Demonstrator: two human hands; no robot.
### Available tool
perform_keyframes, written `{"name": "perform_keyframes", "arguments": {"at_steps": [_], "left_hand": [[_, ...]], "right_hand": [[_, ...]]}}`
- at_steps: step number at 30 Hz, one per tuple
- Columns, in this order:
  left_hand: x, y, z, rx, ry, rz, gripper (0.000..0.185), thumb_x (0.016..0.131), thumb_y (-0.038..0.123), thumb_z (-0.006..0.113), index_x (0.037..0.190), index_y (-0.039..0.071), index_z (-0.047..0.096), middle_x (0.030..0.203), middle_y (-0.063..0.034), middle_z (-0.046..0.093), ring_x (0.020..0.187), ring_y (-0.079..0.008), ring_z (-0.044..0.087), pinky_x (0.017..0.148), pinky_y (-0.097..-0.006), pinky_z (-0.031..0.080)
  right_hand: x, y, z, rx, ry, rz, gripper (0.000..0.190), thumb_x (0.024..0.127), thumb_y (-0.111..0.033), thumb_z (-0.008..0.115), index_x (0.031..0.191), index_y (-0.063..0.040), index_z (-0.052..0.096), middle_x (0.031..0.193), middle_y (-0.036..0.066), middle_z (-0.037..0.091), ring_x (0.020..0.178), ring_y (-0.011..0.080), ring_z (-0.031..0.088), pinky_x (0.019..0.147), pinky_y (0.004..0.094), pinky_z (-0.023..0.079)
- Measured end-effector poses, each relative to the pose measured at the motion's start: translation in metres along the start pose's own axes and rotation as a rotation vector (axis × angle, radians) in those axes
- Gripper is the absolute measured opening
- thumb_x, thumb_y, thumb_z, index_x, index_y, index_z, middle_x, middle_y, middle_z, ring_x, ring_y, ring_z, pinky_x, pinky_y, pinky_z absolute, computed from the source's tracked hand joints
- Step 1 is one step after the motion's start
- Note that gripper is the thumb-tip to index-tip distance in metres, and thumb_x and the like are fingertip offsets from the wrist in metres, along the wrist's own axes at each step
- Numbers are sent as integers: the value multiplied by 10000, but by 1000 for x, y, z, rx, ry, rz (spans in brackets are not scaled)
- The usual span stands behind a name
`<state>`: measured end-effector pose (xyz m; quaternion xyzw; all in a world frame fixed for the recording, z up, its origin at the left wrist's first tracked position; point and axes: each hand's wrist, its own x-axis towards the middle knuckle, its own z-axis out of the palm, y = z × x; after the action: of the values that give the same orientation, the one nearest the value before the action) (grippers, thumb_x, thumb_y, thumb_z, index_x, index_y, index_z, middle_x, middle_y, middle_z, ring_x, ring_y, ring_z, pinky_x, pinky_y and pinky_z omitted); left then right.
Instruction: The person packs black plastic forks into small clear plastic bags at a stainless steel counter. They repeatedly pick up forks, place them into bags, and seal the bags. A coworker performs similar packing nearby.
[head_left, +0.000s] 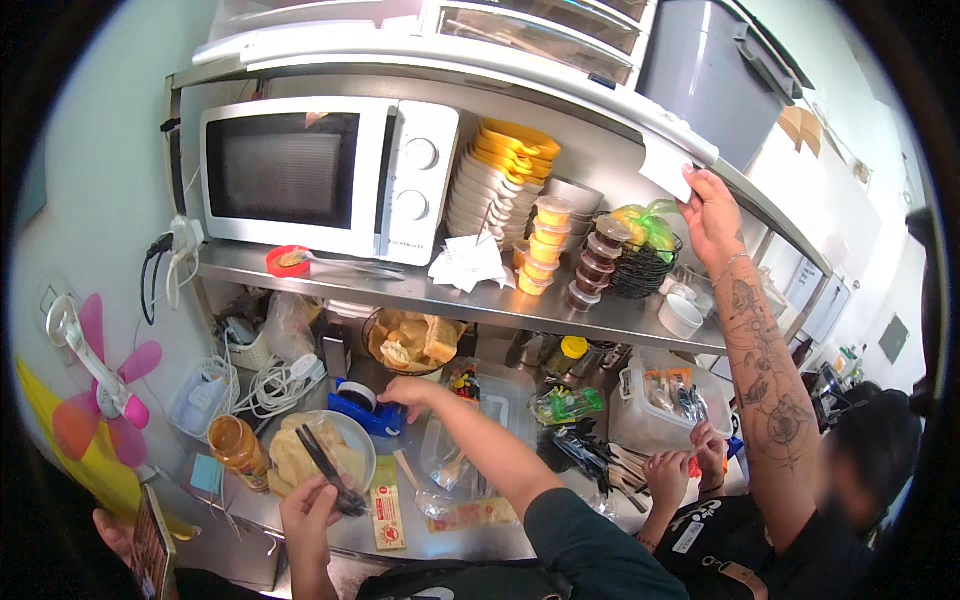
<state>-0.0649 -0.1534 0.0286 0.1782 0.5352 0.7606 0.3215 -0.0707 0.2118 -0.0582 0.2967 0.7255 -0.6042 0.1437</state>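
My left hand (309, 504) pinches a bundle of black plastic cutlery (330, 466), partly in clear wrap, above the near edge of the steel counter. Just behind it sits a plate of pale flatbreads (306, 448). My right hand (414, 395) reaches across to the cutter end of a blue tape dispenser (361, 411) with a roll of tape in it. The fingertips are at the dispenser, partly hidden; their exact grip is unclear. Between my arms lie a printed paper sachet (388, 517) and a wooden spoon (407, 471).
A jar (238, 452) stands left of the plate. Behind are a bread basket (414, 341), a microwave (322, 176) and stacked sauce cups (545, 247) on a shelf. At right, another person's tattooed arm (765, 360) holds paper; other hands (670, 478) work near a cutlery bin (637, 397).
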Motion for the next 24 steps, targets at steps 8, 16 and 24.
{"name": "perform_keyframes", "arguments": {"at_steps": [8,16,24], "left_hand": [[0,0,0,-11,-19,15,248,887,57,588,1123,-15,606,968,-91,700,703,-52,603,526,-159,405],[0,0,5,-32,-34,6,245,889,56,586,1122,-15,610,965,-104,699,687,-52,598,511,-148,378],[4,-6,6,-57,-65,18,257,890,51,583,1133,-30,604,959,-108,698,681,-60,604,514,-158,399]], "right_hand": [[-5,7,5,83,0,-51,308,859,-284,647,1047,-41,627,979,87,629,908,214,618,693,423,588],[-11,17,5,174,3,-105,279,860,-261,650,1021,-35,631,963,82,632,881,202,624,696,402,588],[-17,38,4,335,15,-210,249,861,-238,653,996,-29,634,948,77,636,853,190,630,699,381,588]]}}
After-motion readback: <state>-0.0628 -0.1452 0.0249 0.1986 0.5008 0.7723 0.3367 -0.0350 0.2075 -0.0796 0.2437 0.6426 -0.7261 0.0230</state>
